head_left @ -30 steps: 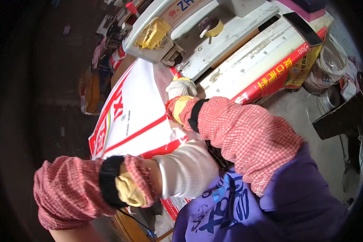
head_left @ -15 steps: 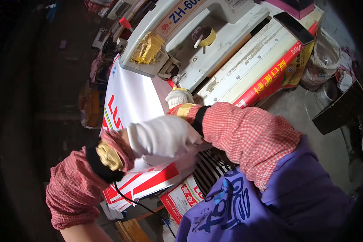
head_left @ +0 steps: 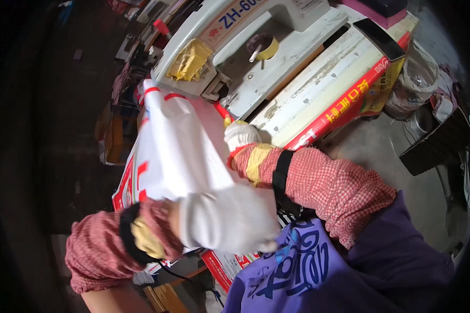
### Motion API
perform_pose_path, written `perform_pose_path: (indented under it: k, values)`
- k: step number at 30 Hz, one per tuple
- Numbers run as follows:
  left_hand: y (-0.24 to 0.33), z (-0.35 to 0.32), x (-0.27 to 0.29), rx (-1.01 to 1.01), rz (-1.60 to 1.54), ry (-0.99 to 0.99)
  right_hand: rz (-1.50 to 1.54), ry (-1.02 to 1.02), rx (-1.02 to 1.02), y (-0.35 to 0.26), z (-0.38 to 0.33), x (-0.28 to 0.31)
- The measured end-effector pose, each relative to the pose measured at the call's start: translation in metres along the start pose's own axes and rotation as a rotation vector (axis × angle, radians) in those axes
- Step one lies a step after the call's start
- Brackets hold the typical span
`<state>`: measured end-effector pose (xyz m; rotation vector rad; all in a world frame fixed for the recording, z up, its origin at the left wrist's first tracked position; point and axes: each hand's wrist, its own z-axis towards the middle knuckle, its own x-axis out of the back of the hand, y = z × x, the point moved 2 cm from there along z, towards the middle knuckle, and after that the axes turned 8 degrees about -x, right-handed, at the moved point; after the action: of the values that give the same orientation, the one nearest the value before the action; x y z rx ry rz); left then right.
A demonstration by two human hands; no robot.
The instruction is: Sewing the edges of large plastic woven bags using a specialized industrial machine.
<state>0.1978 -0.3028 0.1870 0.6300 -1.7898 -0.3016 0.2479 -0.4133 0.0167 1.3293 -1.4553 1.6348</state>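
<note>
The left hand (head_left: 227, 221), in a white woven glove, is closed over the near end of the white bag with red stripes (head_left: 177, 151), which lies on the worktop (head_left: 318, 99) in front of the pale industrial sewing machine (head_left: 256, 47), its far end reaching to the machine head. The right hand (head_left: 241, 135), also gloved, rests at the right edge of the bag close to the needle area; if its grip is closed on the edge or only presses it, I cannot tell. To do this well, I think both hands should keep the edge flat and stretched and feed it straight, with the fingers away from the needle. The bag looks like woven plastic, smooth and a little stiff, with soft folds. The sleeve covers (head_left: 324, 182) are red checked cloth, and the machine body is hard, painted and dusty
</note>
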Motion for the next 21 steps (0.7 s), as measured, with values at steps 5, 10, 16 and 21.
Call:
perform_pose_path:
  k: [5,10,16,21]
  values:
    - [-0.053,0.010,-0.003,0.481,-0.506,-0.236,0.268,0.407,0.127,0.013,0.005,0.008]
    - [-0.114,-0.038,0.045,0.814,0.128,-0.103,0.528,0.102,0.151,0.029,-0.023,0.018]
    - [-0.093,-0.058,-0.041,0.795,-0.294,-0.423,0.482,-0.252,-0.087,0.050,-0.054,0.038]
    - [-0.089,-0.084,-0.043,1.008,-0.147,-0.277,0.693,-0.352,0.045,0.076,-0.063,0.042]
